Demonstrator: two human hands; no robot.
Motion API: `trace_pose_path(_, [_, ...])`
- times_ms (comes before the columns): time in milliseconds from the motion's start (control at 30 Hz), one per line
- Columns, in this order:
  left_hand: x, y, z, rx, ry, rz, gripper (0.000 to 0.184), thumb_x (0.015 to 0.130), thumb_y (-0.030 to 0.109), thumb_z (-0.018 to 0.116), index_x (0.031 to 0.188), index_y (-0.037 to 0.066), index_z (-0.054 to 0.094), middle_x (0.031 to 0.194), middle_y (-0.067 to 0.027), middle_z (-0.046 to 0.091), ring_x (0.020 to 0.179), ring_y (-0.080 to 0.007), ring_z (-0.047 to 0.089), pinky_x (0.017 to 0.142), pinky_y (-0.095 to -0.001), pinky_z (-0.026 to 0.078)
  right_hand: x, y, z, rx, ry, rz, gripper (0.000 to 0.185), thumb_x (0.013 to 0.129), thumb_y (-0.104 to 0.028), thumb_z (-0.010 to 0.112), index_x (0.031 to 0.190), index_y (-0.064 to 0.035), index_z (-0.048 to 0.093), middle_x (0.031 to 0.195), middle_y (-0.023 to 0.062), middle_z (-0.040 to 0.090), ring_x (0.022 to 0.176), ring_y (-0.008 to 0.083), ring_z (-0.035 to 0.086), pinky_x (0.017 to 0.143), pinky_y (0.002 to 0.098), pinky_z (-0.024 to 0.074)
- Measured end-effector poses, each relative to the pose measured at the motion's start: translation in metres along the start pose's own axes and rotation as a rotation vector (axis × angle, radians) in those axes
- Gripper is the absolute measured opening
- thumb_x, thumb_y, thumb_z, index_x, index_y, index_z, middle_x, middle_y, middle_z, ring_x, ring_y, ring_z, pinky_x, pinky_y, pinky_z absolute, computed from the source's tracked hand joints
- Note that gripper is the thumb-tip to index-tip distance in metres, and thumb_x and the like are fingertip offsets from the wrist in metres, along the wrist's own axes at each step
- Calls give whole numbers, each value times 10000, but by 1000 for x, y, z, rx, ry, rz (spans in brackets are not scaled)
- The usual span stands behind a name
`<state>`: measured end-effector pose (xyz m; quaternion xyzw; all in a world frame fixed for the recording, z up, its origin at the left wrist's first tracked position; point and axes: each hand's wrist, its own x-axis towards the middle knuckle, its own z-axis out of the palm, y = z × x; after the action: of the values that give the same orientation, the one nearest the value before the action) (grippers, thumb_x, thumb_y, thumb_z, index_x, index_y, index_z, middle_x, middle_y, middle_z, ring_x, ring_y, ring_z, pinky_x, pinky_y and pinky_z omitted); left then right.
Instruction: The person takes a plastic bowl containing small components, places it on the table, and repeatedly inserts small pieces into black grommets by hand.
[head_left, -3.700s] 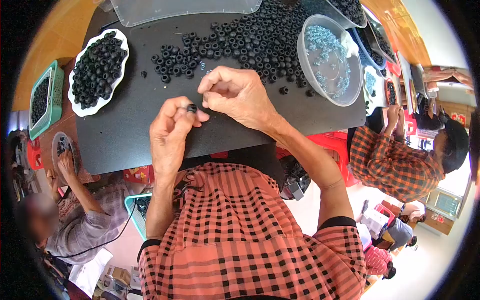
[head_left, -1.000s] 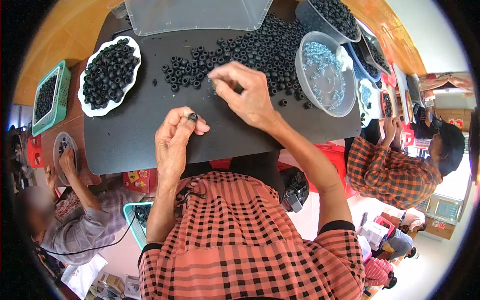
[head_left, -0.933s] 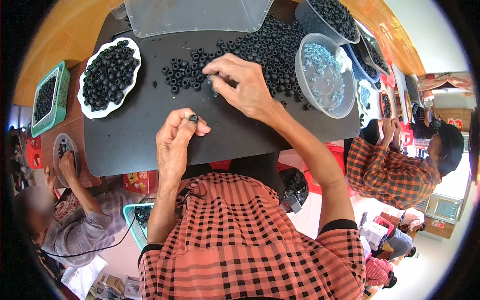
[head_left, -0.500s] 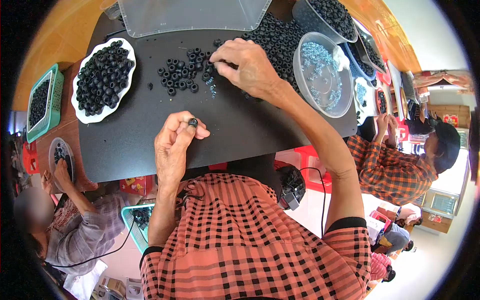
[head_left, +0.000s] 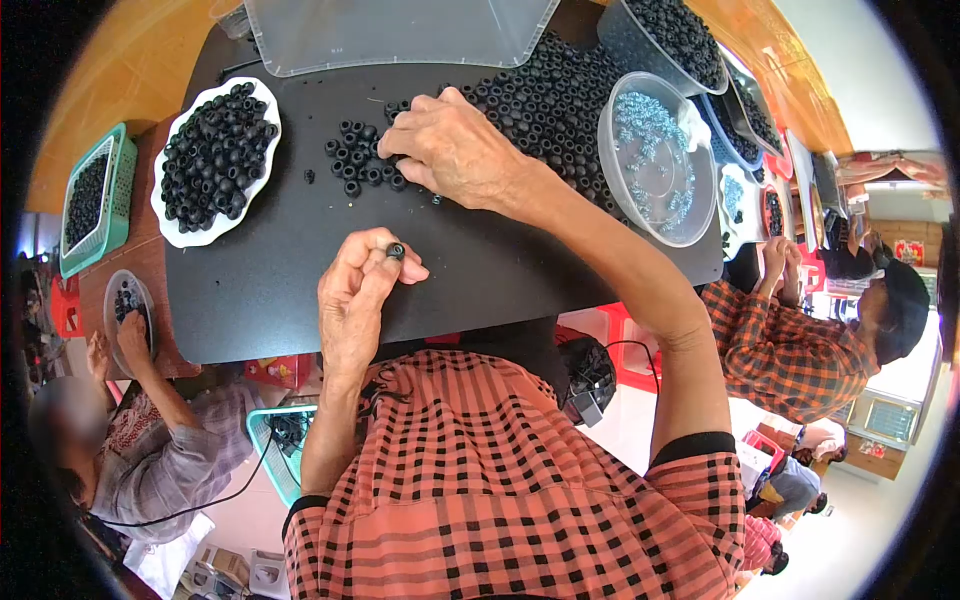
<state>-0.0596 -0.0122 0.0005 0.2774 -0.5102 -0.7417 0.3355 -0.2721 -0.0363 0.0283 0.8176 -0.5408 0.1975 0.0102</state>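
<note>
My left hand (head_left: 352, 300) is closed, pinching a small black ring-shaped bead (head_left: 396, 251) between thumb and fingertips, with its hole facing up. My right hand (head_left: 455, 152) reaches over the dark table, its fingers bent down and drawn together at a loose group of black beads (head_left: 357, 150). Whatever lies between those fingertips is hidden. A few light-blue bits beside the group are mostly covered by this hand. A larger spread of black beads (head_left: 545, 90) lies behind it. To the right, a round clear tub (head_left: 655, 215) holds small light-blue pieces.
A white scalloped plate (head_left: 272, 150) heaped with black beads stands at the left. A clear bin (head_left: 400, 35) sits at the far edge; a deep tub of beads (head_left: 650, 55) is at the back right. Co-workers sit left (head_left: 180, 460) and right (head_left: 790, 350).
My right hand has moved left and slightly down onto the loose beads, covering the light-blue bits. My left hand keeps its pinch on the bead. The whole view has shifted slightly.
</note>
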Motion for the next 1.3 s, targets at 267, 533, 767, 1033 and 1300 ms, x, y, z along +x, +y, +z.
trace_pose_path(267, [0,0,2,12,8,-12,127,952,45,490,1035,-12,566,875,-77,642,808,-114,614,781,-249,479,4,-2,4,-54,15,-8,191,712,-94,702,876,-100,606,759,12,586,781,205,557,729,364,365])
trace_pose_path(533, [1,-1,0,2,-2,31,133,945,31,471,1028,-16,563,875,-87,639,804,-115,606,780,-253,477,1,-3,0,37,106,28,163,702,-72,665,863,-86,640,776,30,612,765,205,587,750,367,391])
trace_pose_path(767, [6,-4,1,-152,41,26,150,946,31,456,1042,-16,562,880,-77,634,809,-105,578,791,-242,457,-37,-56,-18,750,92,311,151,723,-37,676,867,1,654,775,65,603,658,141,638,598,274,503])
trace_pose_path(1033, [6,-2,1,-52,35,17,156,957,60,476,1058,-15,567,855,-59,645,801,-93,577,787,-238,458,-51,-65,-14,1147,165,554,102,792,-18,682,892,-3,665,796,40,663,707,77,642,628,224,495])
trace_pose_path(1300, [6,-4,3,3,54,13,161,956,68,485,1065,-19,565,862,-74,660,803,-102,597,798,-248,472,-47,-58,-8,1004,138,370,136,796,6,657,925,-13,695,850,57,673,723,102,641,647,236,499])
